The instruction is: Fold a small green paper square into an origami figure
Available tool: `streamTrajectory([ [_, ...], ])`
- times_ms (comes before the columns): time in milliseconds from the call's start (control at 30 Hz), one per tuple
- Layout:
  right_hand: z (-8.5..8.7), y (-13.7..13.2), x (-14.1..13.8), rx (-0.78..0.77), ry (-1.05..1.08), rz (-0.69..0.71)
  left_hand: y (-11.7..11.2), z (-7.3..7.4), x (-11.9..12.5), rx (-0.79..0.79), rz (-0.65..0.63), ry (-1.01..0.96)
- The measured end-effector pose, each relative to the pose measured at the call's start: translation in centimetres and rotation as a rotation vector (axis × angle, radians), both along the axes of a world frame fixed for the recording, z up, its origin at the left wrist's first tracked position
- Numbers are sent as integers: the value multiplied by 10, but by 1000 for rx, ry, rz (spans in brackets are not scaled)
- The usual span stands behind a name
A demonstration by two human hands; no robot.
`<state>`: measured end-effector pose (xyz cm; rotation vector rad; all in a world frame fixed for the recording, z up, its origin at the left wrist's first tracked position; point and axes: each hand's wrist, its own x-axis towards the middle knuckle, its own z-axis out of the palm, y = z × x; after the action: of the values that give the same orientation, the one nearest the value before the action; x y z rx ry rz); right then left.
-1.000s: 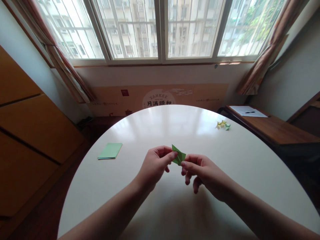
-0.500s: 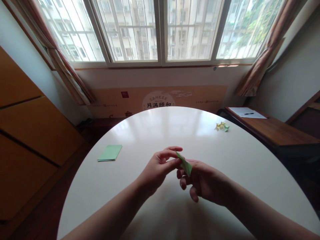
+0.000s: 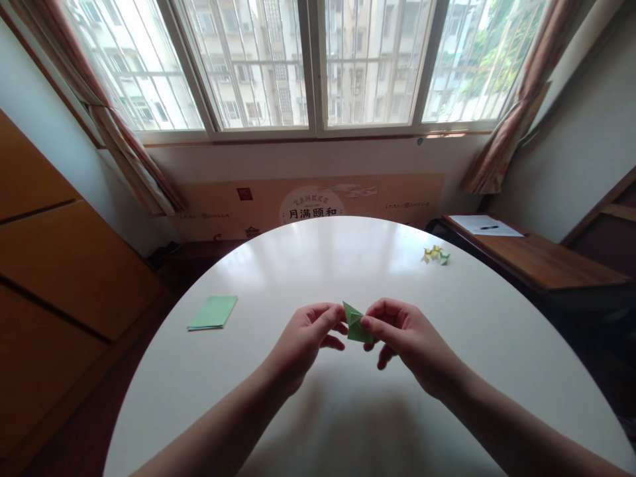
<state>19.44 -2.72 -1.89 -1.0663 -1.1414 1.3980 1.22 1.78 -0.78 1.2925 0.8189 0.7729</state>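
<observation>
A small folded piece of green paper (image 3: 354, 324) is held up above the white round table (image 3: 278, 265), between my two hands. My left hand (image 3: 313, 329) pinches its upper left edge between thumb and index finger. On the other side, my right hand (image 3: 395, 328) grips the paper with the thumb on its near face, the fingers partly behind it. The paper shows layered creases, with a pointed tip toward the upper left and a flap across the middle.
A stack of green paper sheets (image 3: 213, 313) lies at the table's left. Several small folded yellow and green paper figures (image 3: 436, 254) sit near the far right edge. Beyond them, a wooden desk (image 3: 551, 258) carries a white sheet (image 3: 487, 225) with a pen.
The green paper has turned so its folded face shows toward me. My right hand has shifted from beneath the paper to its right side, thumb now on the front.
</observation>
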Motion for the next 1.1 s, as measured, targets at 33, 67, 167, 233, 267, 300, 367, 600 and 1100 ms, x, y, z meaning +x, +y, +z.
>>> streamTrajectory([
  [33,-1,0,0,22,-34,-10,-1,1,0,11,-22,-3],
  [67,-2,-1,-1,36,-59,-15,-2,1,1,16,-33,3],
  [167,-6,-2,-4,56,-83,-10,-6,1,1,4,-3,54],
  [233,-8,-3,-6,62,-64,5,-8,1,1,-12,34,61],
  [267,-9,-3,-7,65,-52,12,-8,1,1,-18,48,55],
  [300,-10,-4,-7,70,-41,15,-9,2,1,-24,60,46],
  [367,-10,-4,-8,79,-25,7,-10,2,1,-42,81,36],
  [600,-7,-4,-9,82,-23,-72,-8,1,0,-109,54,75],
  [1100,-9,-6,-9,255,-107,-158,-11,1,0,-116,-8,88],
])
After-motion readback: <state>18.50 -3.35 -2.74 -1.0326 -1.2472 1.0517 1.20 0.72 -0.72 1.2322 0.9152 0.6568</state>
